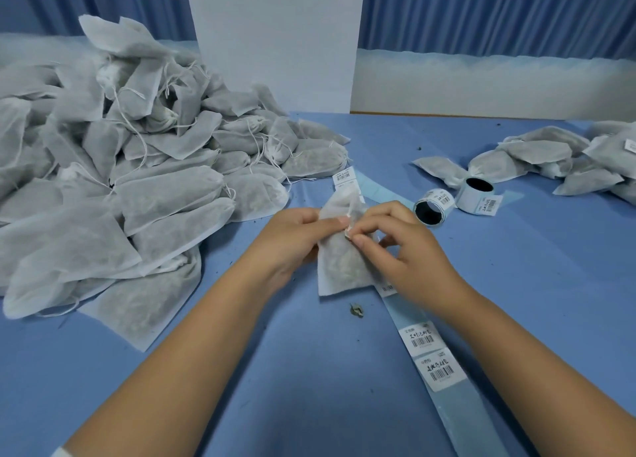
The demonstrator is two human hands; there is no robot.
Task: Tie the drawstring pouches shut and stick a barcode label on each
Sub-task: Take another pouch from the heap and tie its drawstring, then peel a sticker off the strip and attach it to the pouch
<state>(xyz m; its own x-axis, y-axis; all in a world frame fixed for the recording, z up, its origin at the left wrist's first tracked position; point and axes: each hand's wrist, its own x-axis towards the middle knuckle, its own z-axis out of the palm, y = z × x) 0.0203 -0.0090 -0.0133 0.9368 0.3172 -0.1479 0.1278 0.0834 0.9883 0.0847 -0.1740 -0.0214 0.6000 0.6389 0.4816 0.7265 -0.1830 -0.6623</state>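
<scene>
Item in work: one white non-woven pouch [339, 257] with dark loose filling, held upright just above the blue table [309, 370], near the middle of the view. The left hand [296, 240] grips its left edge, fingers curled behind and thumb laid across the front. The right hand [407, 250] pinches the pouch at its upper right side, thumb and forefinger closed together where they meet the left thumb; whether string or label is caught between them cannot be told. Label strip [426, 350]: pale backing tape with printed barcode labels, running from beyond the pouch, under it, to the lower right edge. Two label rolls [428, 210], one on its side and one upright, just right of the hands. Large heap of pouches [120, 167] with loose drawstrings, at left. Smaller group of labelled pouches [550, 160], far right. White board [275, 43] standing behind. Leaf scrap [356, 310] on the cloth below the pouch.
</scene>
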